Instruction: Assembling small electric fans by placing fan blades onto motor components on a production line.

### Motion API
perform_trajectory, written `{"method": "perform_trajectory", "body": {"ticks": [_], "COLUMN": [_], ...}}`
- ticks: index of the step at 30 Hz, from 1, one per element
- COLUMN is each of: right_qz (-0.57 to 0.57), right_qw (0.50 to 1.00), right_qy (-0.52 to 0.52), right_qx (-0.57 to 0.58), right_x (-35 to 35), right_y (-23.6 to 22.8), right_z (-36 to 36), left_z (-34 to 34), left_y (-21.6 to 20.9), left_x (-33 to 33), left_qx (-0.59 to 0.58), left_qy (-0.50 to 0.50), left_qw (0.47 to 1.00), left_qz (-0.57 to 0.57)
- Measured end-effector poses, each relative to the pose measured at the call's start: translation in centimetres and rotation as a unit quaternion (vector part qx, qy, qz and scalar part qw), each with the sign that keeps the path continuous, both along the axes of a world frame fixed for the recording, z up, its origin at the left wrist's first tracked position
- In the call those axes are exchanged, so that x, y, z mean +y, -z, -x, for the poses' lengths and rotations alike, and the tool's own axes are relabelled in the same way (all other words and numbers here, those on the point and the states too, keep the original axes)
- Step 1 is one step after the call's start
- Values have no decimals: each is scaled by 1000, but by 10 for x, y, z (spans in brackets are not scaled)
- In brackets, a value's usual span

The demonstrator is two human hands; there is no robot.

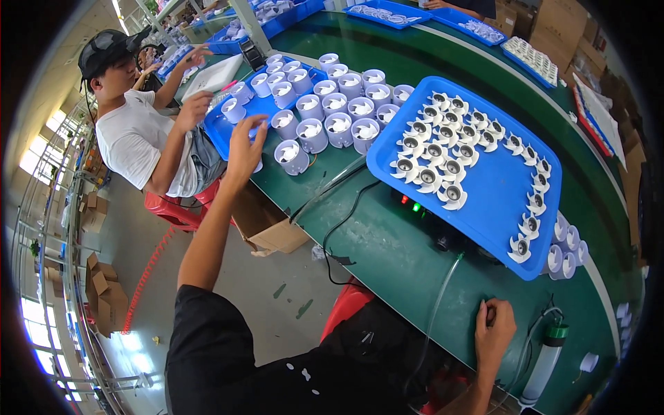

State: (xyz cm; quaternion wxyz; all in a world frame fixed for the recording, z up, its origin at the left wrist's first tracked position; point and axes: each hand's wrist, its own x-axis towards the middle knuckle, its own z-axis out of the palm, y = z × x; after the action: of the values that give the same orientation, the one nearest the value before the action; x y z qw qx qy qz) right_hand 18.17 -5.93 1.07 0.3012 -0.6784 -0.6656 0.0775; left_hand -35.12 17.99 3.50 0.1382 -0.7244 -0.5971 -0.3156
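My left hand [245, 151] is stretched out over the left end of the bench, fingers apart with nothing visible in them. It is nearest to a group of white cylindrical fan housings [291, 158], each with a white fan wheel inside. Part of one housing shows just under the wrist. On the bench's near edge lies my right hand [494, 325], its fingers curled closed; whatever they may hold is hidden. Between the hands, a blue tray [477, 207] carries several white fan wheels [434, 152] with dark hubs, set in rows.
A co-worker [142, 128] in a white shirt sits at the left beside another blue tray [259, 106] of housings. A clear tube [436, 304] and a black cable [330, 242] cross the green bench. A green-topped clear cylinder [550, 356] lies right of my right hand.
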Motion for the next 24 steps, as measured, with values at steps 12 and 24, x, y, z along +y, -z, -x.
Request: {"method": "perform_trajectory", "body": {"ticks": [12,24], "right_qz": [0,-12], "right_qw": [1000,1000], "right_qy": [6,-4], "right_qx": [-6,-17], "right_x": [0,-2], "right_y": [2,4], "right_z": [0,-2], "left_z": [16,15], "left_y": [27,26], "left_x": [-30,-24], "left_qx": [-246,-327], "left_qy": [-96,30], "left_qw": [964,935], "left_qz": [16,134]}}
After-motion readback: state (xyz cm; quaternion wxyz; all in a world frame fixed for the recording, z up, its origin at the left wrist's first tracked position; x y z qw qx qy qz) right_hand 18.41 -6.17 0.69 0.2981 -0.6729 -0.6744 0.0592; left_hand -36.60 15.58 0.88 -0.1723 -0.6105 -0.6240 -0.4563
